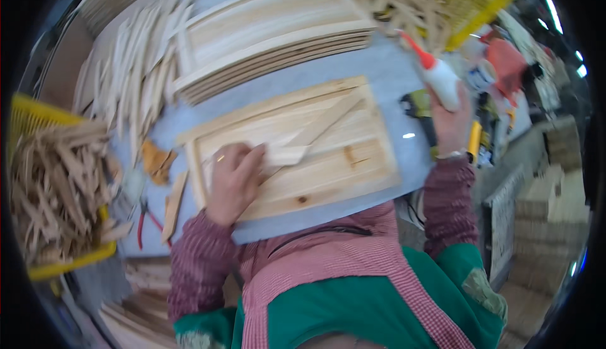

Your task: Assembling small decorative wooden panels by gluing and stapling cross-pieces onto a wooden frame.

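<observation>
With the dial centred on the framed wooden panel (334, 185), which lies flat on the pale table (278, 223) in front of the person, the left hand (233, 182) is over the panel's 8 o'clock side, its fingers curled together and clamped on the near end of a short pale strip (288, 155). That strip points towards 3 o'clock and overlaps a longer diagonal slat (331, 115), which runs across the panel up to its 2 o'clock corner. Out at 2 o'clock, off the panel, the right hand (451, 122) is wrapped round a white bottle (446, 87), fingers closed on it though blurred, its red nozzle (420, 51) tilted up towards 11. Just beside that hand lies a green and black tool (418, 104). At 12 o'clock sits a stack of similar panels (271, 14), with loose wooden strips (136, 59) spread at 10. A yellow basket (492, 2) holding wood pieces stands between 1 and 2; another yellow basket (47, 112), heaped with offcuts (57, 191), is near 9. A crumpled orange-brown scrap (156, 159) lies at 9, and red-handled pliers (142, 223) at 8, near a short offcut (175, 207).
</observation>
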Available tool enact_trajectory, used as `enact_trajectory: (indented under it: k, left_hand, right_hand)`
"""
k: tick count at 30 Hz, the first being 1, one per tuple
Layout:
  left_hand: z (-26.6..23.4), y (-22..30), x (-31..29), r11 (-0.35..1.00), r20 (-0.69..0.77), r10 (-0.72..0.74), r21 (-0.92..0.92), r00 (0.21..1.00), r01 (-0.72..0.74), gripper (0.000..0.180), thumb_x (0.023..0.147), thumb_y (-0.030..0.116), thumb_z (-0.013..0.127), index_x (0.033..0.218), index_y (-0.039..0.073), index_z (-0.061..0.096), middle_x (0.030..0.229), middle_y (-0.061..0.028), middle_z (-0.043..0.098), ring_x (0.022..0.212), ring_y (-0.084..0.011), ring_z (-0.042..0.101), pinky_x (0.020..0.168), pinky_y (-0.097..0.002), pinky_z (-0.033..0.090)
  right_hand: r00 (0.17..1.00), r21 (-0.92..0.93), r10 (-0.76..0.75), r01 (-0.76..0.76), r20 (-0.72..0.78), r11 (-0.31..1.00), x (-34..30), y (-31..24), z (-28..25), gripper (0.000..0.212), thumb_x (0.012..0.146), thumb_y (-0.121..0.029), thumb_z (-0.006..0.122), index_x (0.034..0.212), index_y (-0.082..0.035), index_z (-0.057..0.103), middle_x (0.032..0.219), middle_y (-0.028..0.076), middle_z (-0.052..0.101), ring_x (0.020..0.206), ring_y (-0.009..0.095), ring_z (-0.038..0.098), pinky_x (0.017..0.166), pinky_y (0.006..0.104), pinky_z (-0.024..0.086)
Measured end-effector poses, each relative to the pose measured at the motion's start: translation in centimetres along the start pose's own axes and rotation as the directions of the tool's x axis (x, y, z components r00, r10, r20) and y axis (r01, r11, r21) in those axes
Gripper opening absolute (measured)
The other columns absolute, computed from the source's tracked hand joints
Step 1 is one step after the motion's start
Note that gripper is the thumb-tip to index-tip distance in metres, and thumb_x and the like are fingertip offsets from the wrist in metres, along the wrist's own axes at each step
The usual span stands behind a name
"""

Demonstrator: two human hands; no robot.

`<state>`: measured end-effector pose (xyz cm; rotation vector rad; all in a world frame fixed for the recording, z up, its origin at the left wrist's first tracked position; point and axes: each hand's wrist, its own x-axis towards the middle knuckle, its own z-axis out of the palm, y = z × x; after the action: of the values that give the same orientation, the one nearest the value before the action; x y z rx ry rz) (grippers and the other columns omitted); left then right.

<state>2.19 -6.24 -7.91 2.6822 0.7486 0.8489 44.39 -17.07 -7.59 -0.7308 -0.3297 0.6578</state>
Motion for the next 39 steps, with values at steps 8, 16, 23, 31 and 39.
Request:
enact_trajectory:
  k: [8,16,23,31,39]
  left_hand:
    - [2.7,-2.1,0.5,0.994,0.068,0.012,0.105,0.998,-0.019,0.042,0.068,0.005,0.064,0.109,0.008,0.061,0.097,-0.0076,0.055,0.091,-0.0251,0.054,0.082,-0.0378,0.043]
    - [1.9,-5.7,-0.1,0.982,0.087,0.037,0.183,0.996,-0.052,0.034,0.073,0.004,0.061,0.106,0.006,0.061,0.098,-0.0075,0.055,0.094,-0.0244,0.054,0.083,-0.0367,0.046]
    - [2.4,-6.5,-0.3,0.977,0.105,0.087,0.183,0.991,-0.105,0.032,0.074,0.006,0.054,0.106,0.005,0.059,0.096,-0.008,0.053,0.094,-0.0242,0.053,0.087,-0.0351,0.044]
    - [2.6,-6.5,0.5,0.978,0.107,0.093,0.178,0.99,-0.111,0.029,0.077,0.008,0.054,0.105,0.006,0.058,0.094,-0.0077,0.053,0.092,-0.0237,0.053,0.086,-0.0358,0.044]
    - [2.5,-6.6,0.4,0.969,0.145,0.064,0.226,0.987,-0.096,0.024,0.081,0.011,0.056,0.105,0.008,0.059,0.094,-0.0079,0.054,0.09,-0.0241,0.054,0.081,-0.0372,0.045]
  right_hand:
    - [0.946,0.025,0.322,-0.324,0.045,0.946,-5.2,4.5,0.6,0.046,0.094,-0.027,0.052,0.126,0.003,0.043,0.128,0.019,0.052,0.118,0.034,0.051,0.098,0.0489,0.046]
    - [0.926,-0.026,0.376,-0.376,0.011,0.926,-7.1,7.5,1.0,0.047,0.093,-0.031,0.052,0.126,0.002,0.044,0.128,0.019,0.052,0.116,0.033,0.053,0.094,0.0453,0.05]
    - [0.937,-0.054,0.35,-0.349,0.006,0.936,-7.7,7.8,0.4,0.046,0.092,-0.03,0.054,0.125,0.0,0.046,0.128,0.019,0.052,0.117,0.034,0.053,0.094,0.0467,0.05]
    - [0.946,-0.004,0.324,-0.324,-0.006,0.946,-7.8,7.7,-0.2,0.046,0.091,-0.03,0.056,0.124,0.0,0.047,0.128,0.018,0.052,0.117,0.034,0.052,0.094,0.0488,0.049]
    - [0.939,0.016,0.343,-0.344,0.028,0.939,-8.0,8.2,0.9,0.046,0.09,-0.029,0.056,0.125,0.0,0.047,0.127,0.018,0.052,0.117,0.035,0.052,0.095,0.0505,0.047]
